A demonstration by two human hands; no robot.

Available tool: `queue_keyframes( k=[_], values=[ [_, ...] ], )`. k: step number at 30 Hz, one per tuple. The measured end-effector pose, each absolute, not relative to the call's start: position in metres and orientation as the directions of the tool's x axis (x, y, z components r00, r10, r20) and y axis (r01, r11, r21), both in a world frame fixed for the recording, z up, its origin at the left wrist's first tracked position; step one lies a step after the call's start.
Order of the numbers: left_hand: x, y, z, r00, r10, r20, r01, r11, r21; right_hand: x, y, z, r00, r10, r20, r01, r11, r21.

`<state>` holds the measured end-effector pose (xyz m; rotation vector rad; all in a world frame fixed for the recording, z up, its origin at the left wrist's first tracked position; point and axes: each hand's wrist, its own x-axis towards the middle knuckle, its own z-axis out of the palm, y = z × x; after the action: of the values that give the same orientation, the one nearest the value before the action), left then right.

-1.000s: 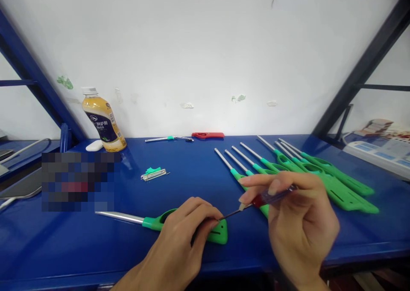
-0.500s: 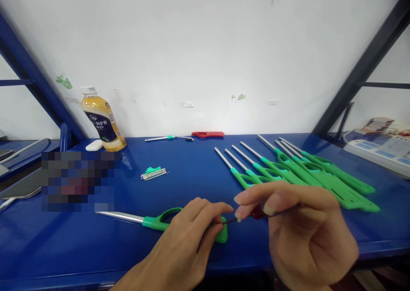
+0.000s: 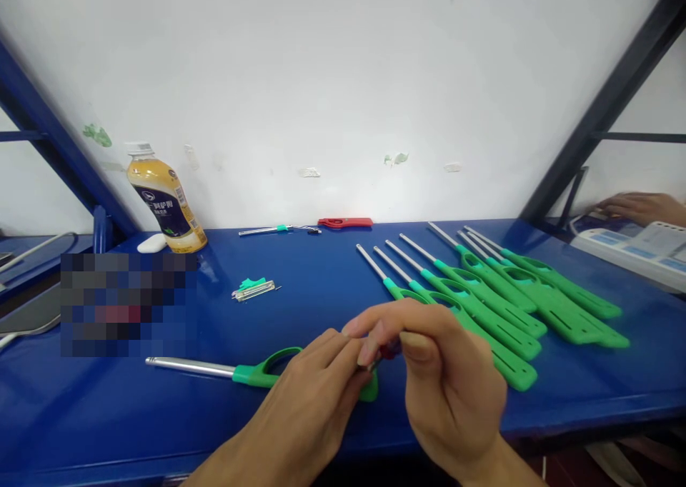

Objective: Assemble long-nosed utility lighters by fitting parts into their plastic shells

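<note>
On the near part of the table lies a green stick lighter (image 3: 249, 375) with a silver barrel pointing left. My left hand (image 3: 308, 401) is closed over its handle, the fingertips pinched near the butt end and covering much of it. From the right, my right hand (image 3: 450, 380) is closed on a small red-handled screwdriver (image 3: 390, 350), its tip at my left fingertips. Both hands' fingers touch or nearly touch there, and what lies between them is hidden. Right of the hands, several more green stick lighters (image 3: 504, 308) lie side by side, barrels pointing away.
At the back lie a red lighter casing (image 3: 346, 223) and a loose metal barrel (image 3: 262, 231) with wires. Small clear and green parts (image 3: 254, 289) lie mid-left. A yellow drink bottle (image 3: 166, 201) and a white case (image 3: 152, 243) stand left. Another person's hand (image 3: 643, 207) is at far right.
My right hand has moved left with the screwdriver, up against my left fingertips. My left hand stays on the lighter. Another person's hand has come into view at far right.
</note>
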<state>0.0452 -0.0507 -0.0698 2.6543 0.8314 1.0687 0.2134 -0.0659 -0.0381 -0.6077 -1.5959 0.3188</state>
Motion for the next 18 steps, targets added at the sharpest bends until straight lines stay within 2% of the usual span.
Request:
queue_keyframes(
  k=[5,11,16,18],
  values=[
    [0.041,-0.056,-0.071,0.581,0.559,0.592,0.462,-0.825,0.326,0.219,-0.066,-0.04,-0.034,0.591,0.806,0.215,0.792,-0.572],
    [0.029,-0.062,-0.072,0.589,0.653,0.477,0.517,-0.757,0.399,0.228,-0.067,-0.033,-0.061,0.685,0.726,0.192,0.721,-0.665],
    [0.026,-0.059,-0.076,0.595,0.634,0.495,0.531,-0.772,0.349,0.221,-0.065,-0.036,0.034,0.585,0.81,0.246,0.781,-0.574],
    [0.025,-0.058,-0.078,0.597,0.631,0.496,0.543,-0.773,0.33,0.22,-0.065,-0.037,0.008,0.566,0.825,0.284,0.789,-0.544]
  ],
)
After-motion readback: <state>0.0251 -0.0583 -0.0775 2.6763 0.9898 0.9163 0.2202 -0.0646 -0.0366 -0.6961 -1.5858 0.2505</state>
